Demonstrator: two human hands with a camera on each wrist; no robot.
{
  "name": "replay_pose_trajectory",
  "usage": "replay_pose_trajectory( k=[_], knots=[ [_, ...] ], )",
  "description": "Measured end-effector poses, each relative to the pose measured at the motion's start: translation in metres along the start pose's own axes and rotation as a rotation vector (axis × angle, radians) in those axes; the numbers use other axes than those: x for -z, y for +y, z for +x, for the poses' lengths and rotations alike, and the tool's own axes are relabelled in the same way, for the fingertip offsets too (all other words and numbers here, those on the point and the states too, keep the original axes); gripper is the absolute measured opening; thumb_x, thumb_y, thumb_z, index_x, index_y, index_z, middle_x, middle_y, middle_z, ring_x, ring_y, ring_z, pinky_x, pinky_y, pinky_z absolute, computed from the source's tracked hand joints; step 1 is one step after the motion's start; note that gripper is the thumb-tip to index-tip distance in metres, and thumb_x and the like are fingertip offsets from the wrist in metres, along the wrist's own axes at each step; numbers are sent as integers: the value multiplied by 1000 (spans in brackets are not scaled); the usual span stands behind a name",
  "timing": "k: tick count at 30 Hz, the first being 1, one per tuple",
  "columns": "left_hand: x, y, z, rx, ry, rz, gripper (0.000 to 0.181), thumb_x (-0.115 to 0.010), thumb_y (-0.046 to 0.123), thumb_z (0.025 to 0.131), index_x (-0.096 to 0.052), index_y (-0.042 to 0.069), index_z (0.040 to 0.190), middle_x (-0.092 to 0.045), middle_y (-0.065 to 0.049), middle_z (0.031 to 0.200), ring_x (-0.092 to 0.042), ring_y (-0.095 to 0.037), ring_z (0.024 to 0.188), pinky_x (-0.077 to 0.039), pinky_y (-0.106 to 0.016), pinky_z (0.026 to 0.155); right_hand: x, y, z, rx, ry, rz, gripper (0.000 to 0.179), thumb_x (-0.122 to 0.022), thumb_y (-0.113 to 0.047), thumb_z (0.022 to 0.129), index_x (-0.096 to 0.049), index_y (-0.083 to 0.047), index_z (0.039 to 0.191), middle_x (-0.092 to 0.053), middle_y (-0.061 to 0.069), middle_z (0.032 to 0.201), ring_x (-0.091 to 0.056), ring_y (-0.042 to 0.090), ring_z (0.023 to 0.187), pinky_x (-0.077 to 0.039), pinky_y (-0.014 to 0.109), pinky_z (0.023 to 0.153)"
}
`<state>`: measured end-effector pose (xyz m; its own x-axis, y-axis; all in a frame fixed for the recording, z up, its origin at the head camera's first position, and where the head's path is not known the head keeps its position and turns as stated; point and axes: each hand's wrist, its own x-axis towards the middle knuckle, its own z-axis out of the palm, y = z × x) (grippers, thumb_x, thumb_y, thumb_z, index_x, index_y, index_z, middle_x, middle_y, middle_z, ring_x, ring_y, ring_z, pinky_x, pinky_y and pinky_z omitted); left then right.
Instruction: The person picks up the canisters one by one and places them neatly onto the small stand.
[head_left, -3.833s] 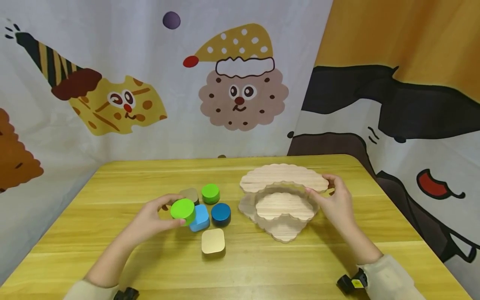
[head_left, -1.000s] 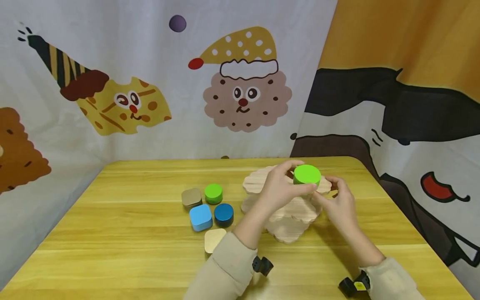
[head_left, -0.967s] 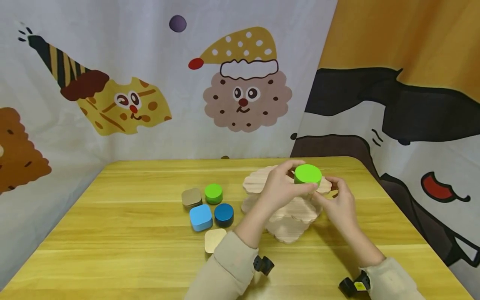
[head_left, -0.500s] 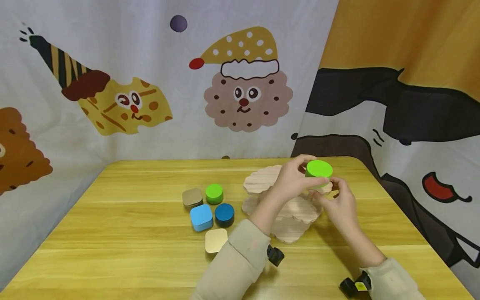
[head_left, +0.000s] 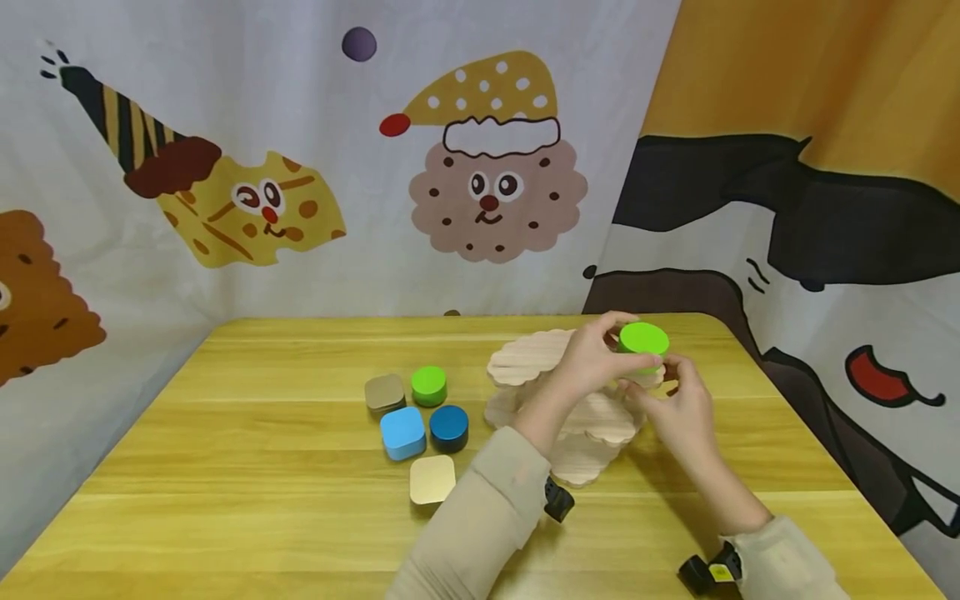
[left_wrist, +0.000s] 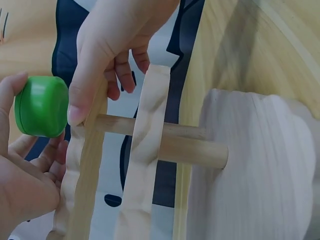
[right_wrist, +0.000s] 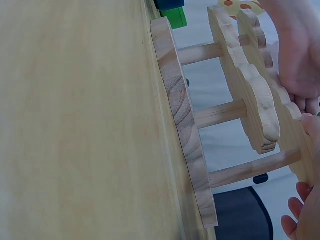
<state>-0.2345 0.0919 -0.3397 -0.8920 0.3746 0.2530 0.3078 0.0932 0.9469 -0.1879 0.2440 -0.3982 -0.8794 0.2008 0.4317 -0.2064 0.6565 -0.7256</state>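
Observation:
My left hand (head_left: pixel 588 358) pinches a bright green round block (head_left: pixel 643 337) by its sides, close over the right end of the top tier (head_left: pixel 525 358) of a scalloped wooden stand. Seen from the left wrist, the green block sits right next to my right thumb. My right hand (head_left: pixel 684 408) grips that tier's right edge, thumb on the upper face and fingers below. The middle tier (head_left: pixel 600 415) and the base (head_left: pixel 581 457) show beneath it. Round pegs (right_wrist: pixel 220 113) join the tiers in the right wrist view. My left forearm partly hides the stand.
Left of the stand, several blocks lie on the wooden table (head_left: pixel 225 467): a second green round one (head_left: pixel 429 385), a tan one (head_left: pixel 386 393), a light blue one (head_left: pixel 403 433), a dark blue round one (head_left: pixel 448 428) and a cream one (head_left: pixel 432 480). A printed curtain (head_left: pixel 300 83) hangs behind.
My left hand has carried the green block from the group of blocks rightward to the stand's top tier, shifting slightly further right in the last second. My right hand keeps its grip.

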Motion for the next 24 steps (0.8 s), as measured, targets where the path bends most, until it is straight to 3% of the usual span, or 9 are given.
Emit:
replay_pose_trajectory(
  k=[10, 24],
  knots=[
    [-7, 0, 3, 35, 31, 73, 51, -86, 23, 72, -63, 16, 118, -59, 10, 88, -54, -7, 80, -48, -21, 65, 0, 1, 0, -3, 1, 4, 61, -81, -30, 78, -51, 2, 121, -53, 12, 101, -45, 19, 86, -37, 19, 57],
    [-12, -2, 4, 39, 37, 283, 54, -85, 34, 73, -64, 18, 119, -60, 14, 90, -54, -2, 79, -45, -18, 64, 2, 1, 0, -12, -20, -10, 58, -79, -25, 79, -50, 3, 120, -52, 14, 100, -48, 26, 84, -39, 21, 56]
  ],
)
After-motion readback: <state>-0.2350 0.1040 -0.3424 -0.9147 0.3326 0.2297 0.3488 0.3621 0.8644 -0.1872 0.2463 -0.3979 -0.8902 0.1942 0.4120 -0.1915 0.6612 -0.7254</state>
